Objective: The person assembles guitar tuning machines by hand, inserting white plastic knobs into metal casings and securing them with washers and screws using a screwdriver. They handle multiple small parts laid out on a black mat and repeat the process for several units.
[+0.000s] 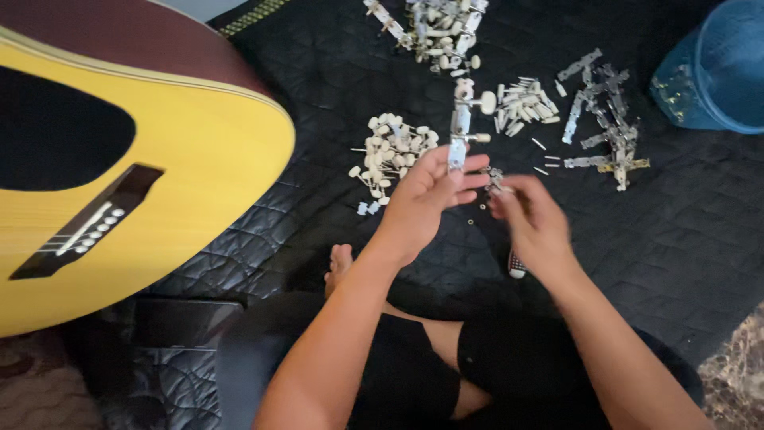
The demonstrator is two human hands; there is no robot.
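Observation:
My left hand [430, 195] holds a metal tuning-machine strip [461, 119] upright, with cream knobs sticking out to its right. My right hand [529, 215] is blurred just to the right of it, fingertips pinched on a small metal part that is too blurred to make out. A tool with a ribbed grey handle [516, 263] shows below the right hand. Small loose screws lie on the black quilted mat [684, 239] under both hands.
A yellow acoustic guitar [119, 183] lies at the left. Piles on the mat: cream knobs [390, 155], small pegs [524, 107], metal plates [605, 119], assembled tuners [434, 28] at the top. A blue bucket [716, 68] stands top right. My bare foot [340, 267] rests on the mat.

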